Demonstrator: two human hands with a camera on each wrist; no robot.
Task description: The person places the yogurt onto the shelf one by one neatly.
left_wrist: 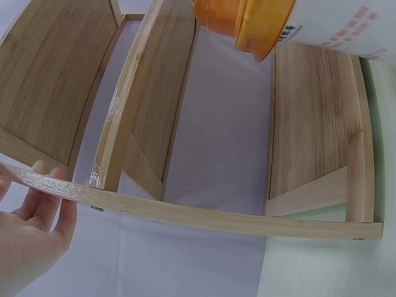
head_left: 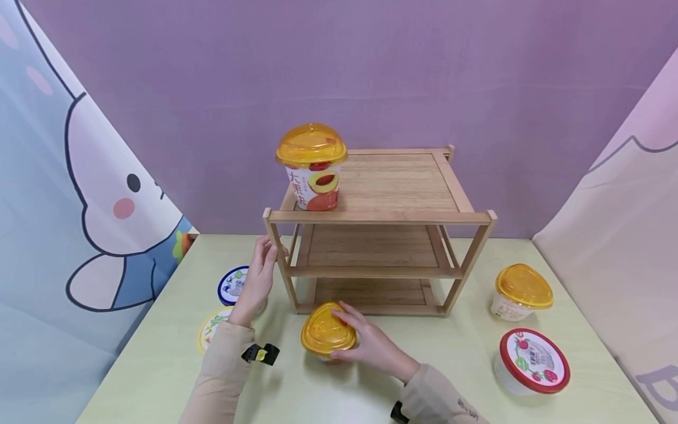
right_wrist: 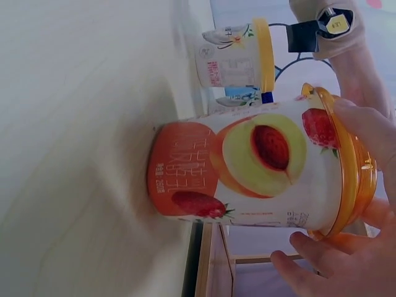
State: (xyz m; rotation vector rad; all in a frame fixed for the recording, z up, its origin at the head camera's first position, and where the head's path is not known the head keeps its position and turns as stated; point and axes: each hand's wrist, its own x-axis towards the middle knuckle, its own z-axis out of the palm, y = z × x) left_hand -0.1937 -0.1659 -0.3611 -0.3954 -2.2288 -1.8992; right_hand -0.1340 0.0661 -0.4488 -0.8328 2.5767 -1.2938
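Note:
A three-tier wooden rack (head_left: 392,182) stands on the table, its left front post held by my left hand (head_left: 259,274). In the left wrist view, the fingers of that hand (left_wrist: 37,235) curl round the post. My right hand (head_left: 373,344) grips a yogurt cup (head_left: 328,330) by its domed orange lid, in front of the rack. The right wrist view shows peach and strawberry pictures on this yogurt cup (right_wrist: 247,167); whether its base touches the table I cannot tell. A similar yogurt cup (head_left: 313,171) stands on the top tier at the left.
To the right stand another orange-lidded cup (head_left: 521,291) and a red-lidded tub (head_left: 534,362). On the left are a blue-lidded tub (head_left: 232,284) and a yellow-lidded tub (head_left: 212,327), partly hidden by my left arm. A purple cloth (head_left: 339,70) hangs behind the rack.

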